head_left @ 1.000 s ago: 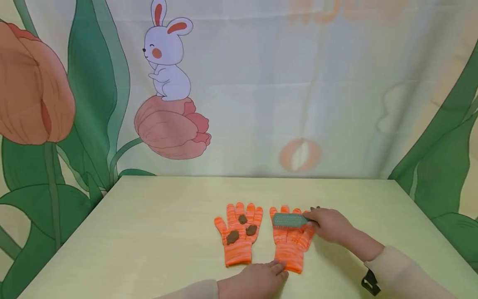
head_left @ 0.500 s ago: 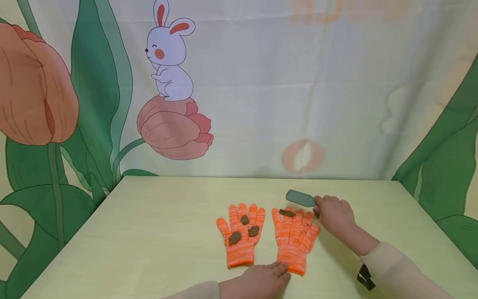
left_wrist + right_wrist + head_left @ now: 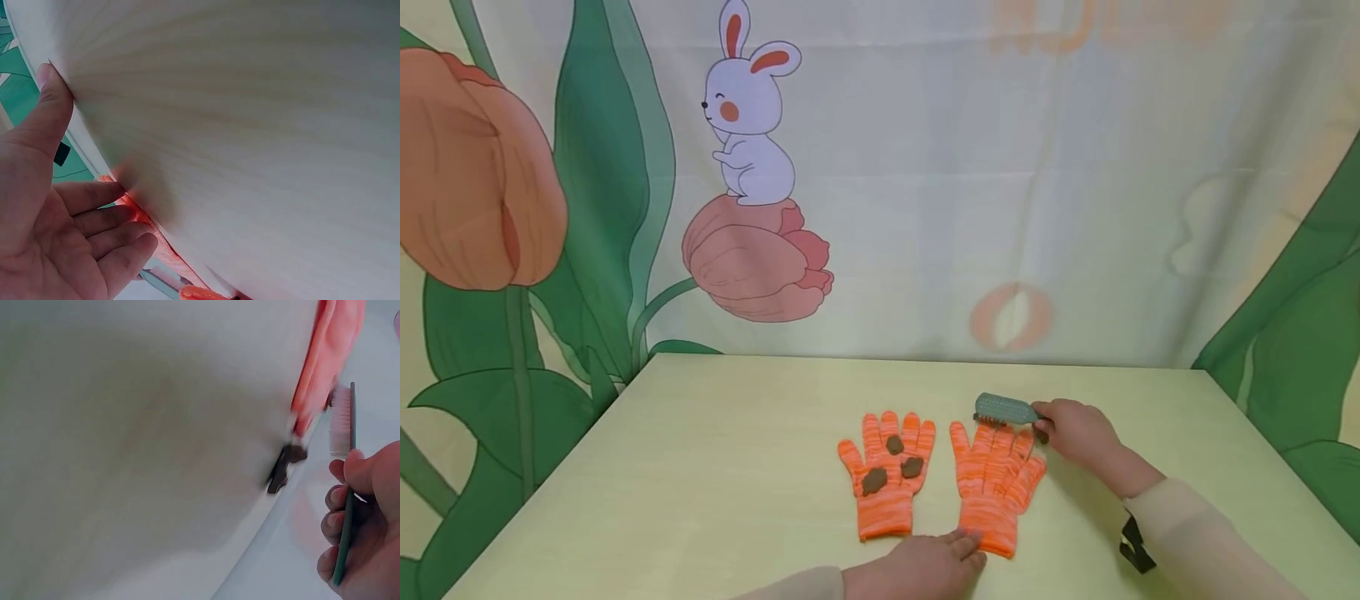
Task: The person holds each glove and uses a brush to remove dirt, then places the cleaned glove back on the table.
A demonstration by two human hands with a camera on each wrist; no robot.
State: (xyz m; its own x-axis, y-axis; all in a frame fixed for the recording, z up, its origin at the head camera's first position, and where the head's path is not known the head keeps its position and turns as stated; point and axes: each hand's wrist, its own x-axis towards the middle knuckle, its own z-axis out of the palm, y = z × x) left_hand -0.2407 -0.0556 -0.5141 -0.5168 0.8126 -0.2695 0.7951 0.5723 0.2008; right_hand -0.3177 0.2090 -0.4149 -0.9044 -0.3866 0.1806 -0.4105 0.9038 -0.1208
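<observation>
An orange knit glove (image 3: 988,492) lies flat on the table, my left hand (image 3: 917,567) resting its fingers on the cuff. In the left wrist view that hand (image 3: 69,231) has its thumb and fingers extended. My right hand (image 3: 1082,432) grips a green brush (image 3: 1006,408) by its handle, bristles down at this glove's fingertips. Brown bits show beneath the bristles. A dark brown lump (image 3: 1041,435) is close to the right hand. In the right wrist view the fingers curl round the brush handle (image 3: 345,537), and dark pieces (image 3: 299,453) lie beyond the glove (image 3: 328,356).
To the left is a second orange glove (image 3: 884,515) with three brown patches (image 3: 874,481) on it. The pale yellow table (image 3: 737,467) reaches back to a printed curtain (image 3: 910,208) with a rabbit and tulips. A black strap (image 3: 1137,546) hangs at the right sleeve.
The brush went from over the right glove's fingers to above its fingertips, then came down on the brown piece there. My left hand stays on the cuff.
</observation>
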